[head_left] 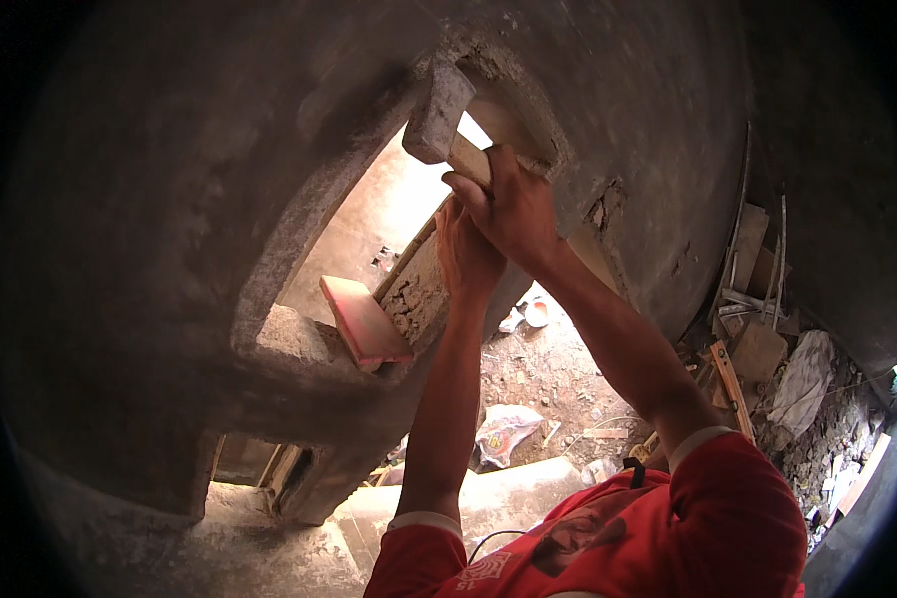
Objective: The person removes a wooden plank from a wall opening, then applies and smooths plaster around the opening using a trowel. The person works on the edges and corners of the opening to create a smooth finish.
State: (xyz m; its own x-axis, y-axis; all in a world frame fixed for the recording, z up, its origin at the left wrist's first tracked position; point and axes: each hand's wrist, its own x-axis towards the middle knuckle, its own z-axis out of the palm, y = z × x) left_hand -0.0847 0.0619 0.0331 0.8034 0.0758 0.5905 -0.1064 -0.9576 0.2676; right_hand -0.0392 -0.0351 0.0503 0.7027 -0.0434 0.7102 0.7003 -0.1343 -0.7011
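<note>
At wall opening (pixel 311 221) | right hand (pixel 518 209) closed round hammer-like tool (pixel 437 118) | left hand (pixel 469 251) beside it, grip unclear

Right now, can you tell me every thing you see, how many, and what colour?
Wall: 1, grey, all around
Upper opening: 1, grey edges, in the wall
Lower opening: 1, dim, lower left
Block-headed tool: 1, grey head, tan handle, at upper opening
Slab: 1, pinkish red, on the upper opening's sill
Bag: 1, whitish, on the ground
Wood pieces: several, brown, right
Shirt: 1, red, bottom
Left hand: 1, bare, below the right
Right hand: 1, bare, around the handle
</note>
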